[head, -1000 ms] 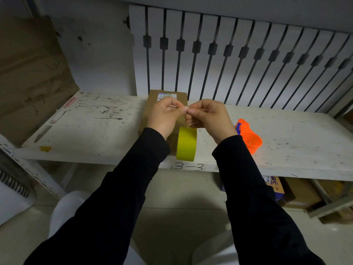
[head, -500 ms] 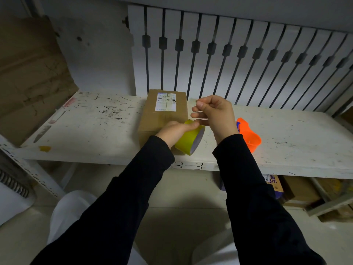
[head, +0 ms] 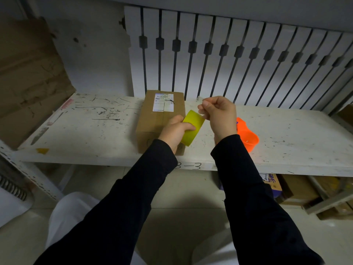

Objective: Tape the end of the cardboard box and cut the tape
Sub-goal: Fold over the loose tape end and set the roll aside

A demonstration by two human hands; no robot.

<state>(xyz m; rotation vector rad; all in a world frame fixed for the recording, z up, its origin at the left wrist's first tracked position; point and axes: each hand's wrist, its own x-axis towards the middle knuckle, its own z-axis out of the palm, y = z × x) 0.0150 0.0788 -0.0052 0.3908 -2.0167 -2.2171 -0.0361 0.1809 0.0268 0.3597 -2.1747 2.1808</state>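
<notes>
A brown cardboard box [head: 155,119] with a white label on top lies on the white shelf [head: 95,134], its near end facing me. My left hand [head: 174,131] grips a yellow-green tape roll [head: 192,129] just above the box's near right corner. My right hand [head: 219,113] is up and to the right of the roll, thumb and fingers pinching the clear free end of the tape, which stretches from the roll to the fingertips.
An orange plastic tape cutter [head: 247,135] lies on the shelf behind my right wrist. Flattened cardboard [head: 28,73] leans at the left. A white slatted panel [head: 238,60] stands behind the shelf. Boxes [head: 273,185] sit below at the right.
My left hand dropped from the tape end to grip the roll over the box. My right hand pulled up and right, drawing out a short length of tape.
</notes>
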